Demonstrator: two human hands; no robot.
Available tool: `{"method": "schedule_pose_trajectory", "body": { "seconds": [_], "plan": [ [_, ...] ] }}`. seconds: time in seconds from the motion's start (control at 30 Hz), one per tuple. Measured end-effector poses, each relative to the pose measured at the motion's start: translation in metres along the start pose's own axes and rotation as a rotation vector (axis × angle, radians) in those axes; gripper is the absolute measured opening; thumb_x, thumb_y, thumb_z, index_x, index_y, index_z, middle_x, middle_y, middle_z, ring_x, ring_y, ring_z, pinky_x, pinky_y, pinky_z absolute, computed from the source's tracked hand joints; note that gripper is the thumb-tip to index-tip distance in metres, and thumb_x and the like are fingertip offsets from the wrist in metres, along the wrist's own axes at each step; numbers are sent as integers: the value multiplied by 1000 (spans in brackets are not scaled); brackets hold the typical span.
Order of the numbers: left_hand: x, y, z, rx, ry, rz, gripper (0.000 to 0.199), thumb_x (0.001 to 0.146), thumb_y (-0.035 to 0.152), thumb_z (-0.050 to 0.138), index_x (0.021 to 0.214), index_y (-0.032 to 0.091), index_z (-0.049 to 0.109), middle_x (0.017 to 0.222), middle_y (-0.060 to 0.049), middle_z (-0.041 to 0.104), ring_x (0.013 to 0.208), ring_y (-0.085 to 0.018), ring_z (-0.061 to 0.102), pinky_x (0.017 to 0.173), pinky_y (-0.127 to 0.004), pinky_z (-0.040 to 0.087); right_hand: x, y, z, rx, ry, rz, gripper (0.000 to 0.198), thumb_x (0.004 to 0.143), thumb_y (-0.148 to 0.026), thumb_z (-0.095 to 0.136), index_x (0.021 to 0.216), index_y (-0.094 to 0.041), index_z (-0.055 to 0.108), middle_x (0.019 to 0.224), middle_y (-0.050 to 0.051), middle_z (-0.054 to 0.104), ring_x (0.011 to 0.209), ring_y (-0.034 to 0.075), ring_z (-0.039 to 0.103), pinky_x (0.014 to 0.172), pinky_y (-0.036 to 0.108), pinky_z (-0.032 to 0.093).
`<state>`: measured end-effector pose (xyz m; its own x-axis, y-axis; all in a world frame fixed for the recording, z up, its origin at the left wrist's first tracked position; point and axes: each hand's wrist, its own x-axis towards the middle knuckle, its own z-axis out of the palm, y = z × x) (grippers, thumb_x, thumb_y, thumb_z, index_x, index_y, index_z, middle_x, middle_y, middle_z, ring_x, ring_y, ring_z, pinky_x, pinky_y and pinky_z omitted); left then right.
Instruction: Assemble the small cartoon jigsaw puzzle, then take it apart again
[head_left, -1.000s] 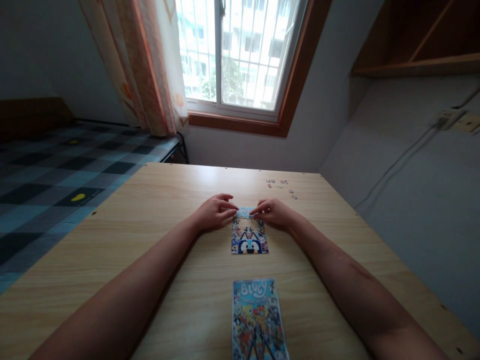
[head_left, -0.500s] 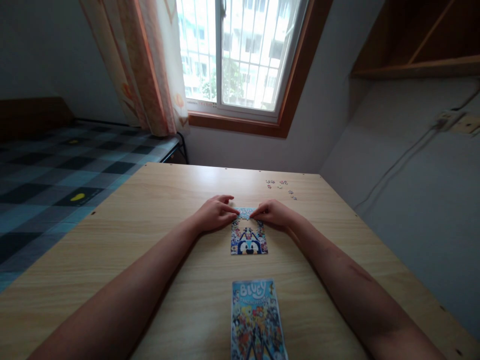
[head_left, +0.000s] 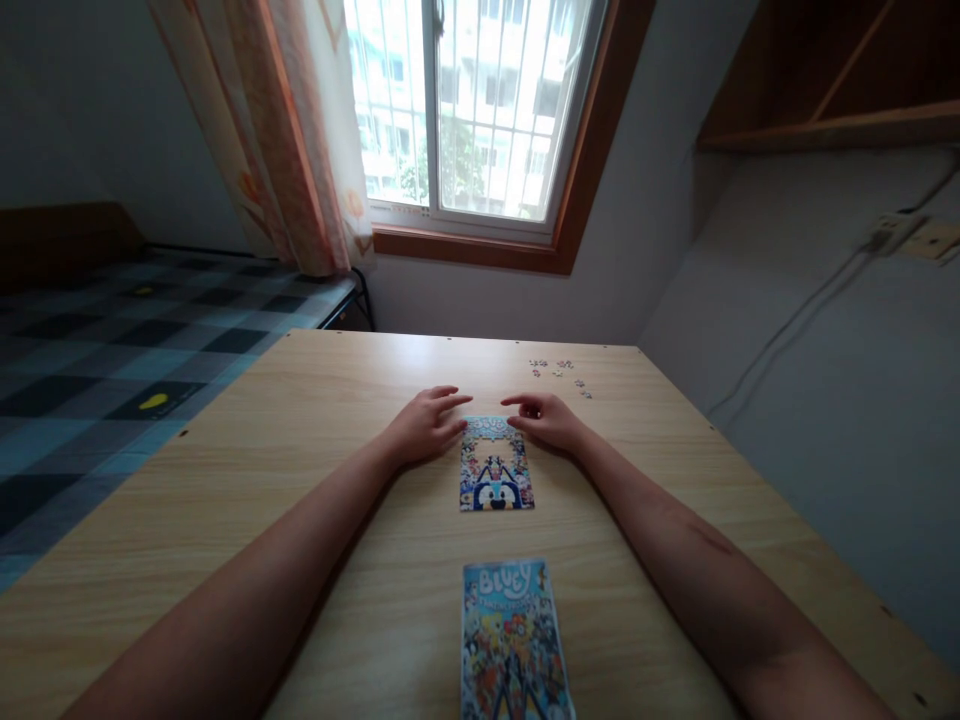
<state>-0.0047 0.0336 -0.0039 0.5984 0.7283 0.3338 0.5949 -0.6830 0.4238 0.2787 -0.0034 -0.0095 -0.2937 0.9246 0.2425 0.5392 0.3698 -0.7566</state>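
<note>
A partly assembled jigsaw puzzle [head_left: 496,494] lies flat on the wooden table, with a blue dog face at its near end and a gap showing bare wood in its upper middle. My left hand [head_left: 427,425] rests at its upper left edge, fingers apart and holding nothing. On the opposite side my right hand [head_left: 549,420] is at the upper right edge, index finger stretched out and thumb apart from it, with nothing visible between them. Several loose puzzle pieces [head_left: 559,373] lie beyond my right hand. Closer to me is a Bluey picture box [head_left: 514,635].
The wooden table [head_left: 360,400] reaches to the wall below a barred window [head_left: 487,120]. A bed with a checked cover [head_left: 150,330] stands on the left, beside a curtain [head_left: 289,150]. A cable [head_left: 787,335] hangs along the right wall, under a wooden shelf [head_left: 862,125].
Both hands have lifted their fingers from the top of the puzzle and drawn slightly apart. My right hand's pinch has opened. The puzzle's top row is more exposed.
</note>
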Motion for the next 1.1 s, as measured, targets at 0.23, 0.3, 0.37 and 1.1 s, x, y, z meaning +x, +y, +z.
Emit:
{"method": "schedule_pose_trajectory", "body": {
  "seconds": [0.23,0.3,0.37,1.1],
  "plan": [
    [2,3,4,191,-46,-88,65,90,51,56,147,21,50,150,-12,52,139,-31,46,117,-47,36,-5,-11,4,-290,-3,-32,48,83,-33,76,130,-30,68,80,-4,67,64,7,52,66,20,38],
    [2,3,3,208,-71,-94,67,89,52,56,148,22,48,152,-12,50,140,-31,45,118,-47,35,-4,-9,3,-277,4,-36,49,84,-34,75,132,-29,67,80,-3,68,64,8,53,66,20,38],
    [2,4,2,205,-66,-103,67,89,52,55,149,22,48,152,-11,50,140,-31,45,118,-46,36,-2,-5,4,-221,23,-42,47,88,-36,71,134,-27,65,79,-3,67,63,8,52,65,20,39],
    [10,13,8,322,-69,-183,52,96,52,42,132,19,62,145,-11,57,137,-28,48,116,-41,35,-12,-21,12,-638,148,112,37,101,-41,47,131,-31,66,104,3,76,91,20,69,82,28,47]
  ]
}}
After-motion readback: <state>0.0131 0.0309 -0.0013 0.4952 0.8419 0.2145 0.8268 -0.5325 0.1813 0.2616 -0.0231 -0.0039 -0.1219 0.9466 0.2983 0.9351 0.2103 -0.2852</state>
